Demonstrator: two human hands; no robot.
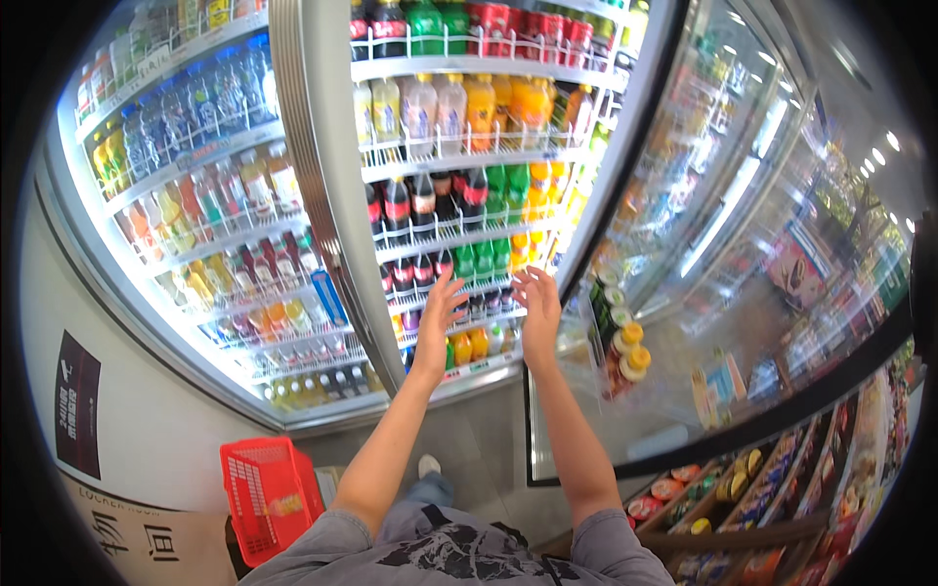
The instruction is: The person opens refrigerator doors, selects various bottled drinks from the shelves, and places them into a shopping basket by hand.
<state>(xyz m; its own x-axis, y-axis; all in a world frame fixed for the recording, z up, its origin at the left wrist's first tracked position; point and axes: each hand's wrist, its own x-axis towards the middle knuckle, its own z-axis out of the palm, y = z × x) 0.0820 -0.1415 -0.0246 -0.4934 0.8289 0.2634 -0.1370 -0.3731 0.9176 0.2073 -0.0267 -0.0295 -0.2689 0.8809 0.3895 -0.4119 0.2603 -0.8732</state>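
Note:
Both of my hands reach forward, raised before the lower shelves of a drinks cooler whose right-hand glass door [703, 344] stands swung open. My left hand [438, 319] holds nothing; its fingers are apart near dark cola bottles [403, 274] and green soda bottles [485, 258]. Opposite it, my right hand [540, 311] is also bare, palm turned inward, near small orange drink bottles [519, 247]. A gap lies between the two palms, with a wire shelf [484, 315] seen behind it. I cannot tell how far the fingertips are from the bottles.
A red shopping basket [253, 454] with a packaged item [286, 505] inside stands at lower left. The door frame's lower edge [659, 461] arcs across my right side, before a snack rack [733, 505]. Left, a door handle [322, 198] edges the neighbouring cooler section.

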